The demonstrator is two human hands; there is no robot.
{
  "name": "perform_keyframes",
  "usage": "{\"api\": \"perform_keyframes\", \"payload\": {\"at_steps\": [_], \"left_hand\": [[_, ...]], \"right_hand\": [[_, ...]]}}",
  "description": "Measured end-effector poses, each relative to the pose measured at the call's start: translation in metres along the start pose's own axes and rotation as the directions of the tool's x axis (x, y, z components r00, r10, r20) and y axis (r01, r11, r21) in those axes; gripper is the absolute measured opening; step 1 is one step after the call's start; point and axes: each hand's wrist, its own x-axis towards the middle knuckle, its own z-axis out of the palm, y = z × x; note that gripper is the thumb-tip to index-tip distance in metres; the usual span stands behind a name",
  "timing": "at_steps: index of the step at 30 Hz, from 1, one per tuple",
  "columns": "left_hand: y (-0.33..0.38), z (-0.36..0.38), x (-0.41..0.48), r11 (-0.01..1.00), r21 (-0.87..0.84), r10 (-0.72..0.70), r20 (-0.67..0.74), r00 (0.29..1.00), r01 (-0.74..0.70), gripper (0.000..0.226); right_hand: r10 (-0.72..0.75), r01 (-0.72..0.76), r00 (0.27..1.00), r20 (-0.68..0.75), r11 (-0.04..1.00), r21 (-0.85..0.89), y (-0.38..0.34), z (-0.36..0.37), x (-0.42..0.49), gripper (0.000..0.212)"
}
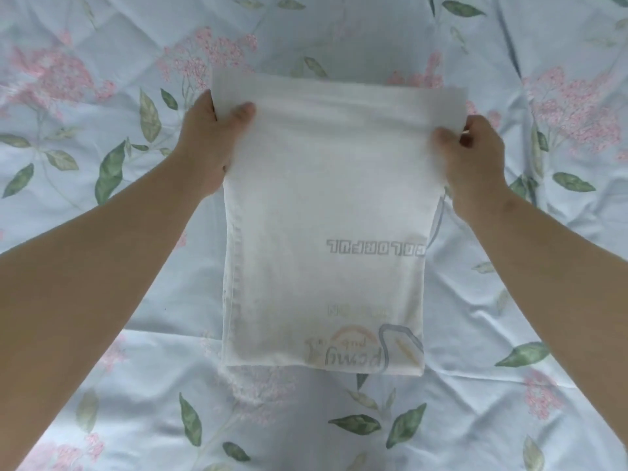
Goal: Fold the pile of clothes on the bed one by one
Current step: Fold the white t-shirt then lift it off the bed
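Observation:
A white garment (323, 205), folded into a long rectangle, lies lengthwise on the bed in front of me. Faint grey lettering and a small rainbow print show through its near half, upside down. My left hand (210, 144) grips the far left corner, thumb on top of the cloth and fingers beneath. On the far right corner my right hand (475, 154) pinches the edge the same way. The far end looks lifted off the bed and is blurred.
The bed (102, 300) is covered by a pale blue sheet printed with pink blossoms and green leaves, creased in places. No other clothes appear in view.

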Motion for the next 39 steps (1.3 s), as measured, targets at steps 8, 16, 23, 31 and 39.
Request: {"api": "perform_keyframes", "payload": {"at_steps": [8, 16, 23, 31, 39], "left_hand": [[-0.054, 0.011, -0.027, 0.894, 0.296, -0.324, -0.093, 0.942, 0.337, 0.058], [-0.073, -0.003, -0.064, 0.844, 0.221, -0.513, 0.062, 0.856, 0.489, 0.047], [-0.049, -0.007, -0.079, 0.884, 0.02, -0.461, 0.206, 0.863, 0.468, 0.017], [0.009, -0.039, -0.166, 0.989, -0.126, -0.043, 0.25, 0.967, 0.077, 0.035], [-0.07, -0.07, -0.288, 0.957, 0.188, -0.253, 0.158, 0.954, 0.222, 0.037]], "right_hand": [[0.342, -0.343, 0.939, 0.015, 0.939, 0.039, 0.042, 0.001, -0.021, 0.031], [0.508, -0.511, 0.846, 0.162, 0.859, -0.028, 0.077, -0.006, -0.068, 0.019], [0.454, -0.553, 0.811, 0.369, 0.801, 0.229, 0.044, -0.024, -0.076, 0.02], [0.152, -0.327, 0.909, 0.387, 0.838, 0.436, -0.029, -0.083, -0.139, 0.021], [0.384, -0.412, 0.831, 0.402, 0.911, -0.017, 0.033, -0.118, -0.25, 0.02]]}}
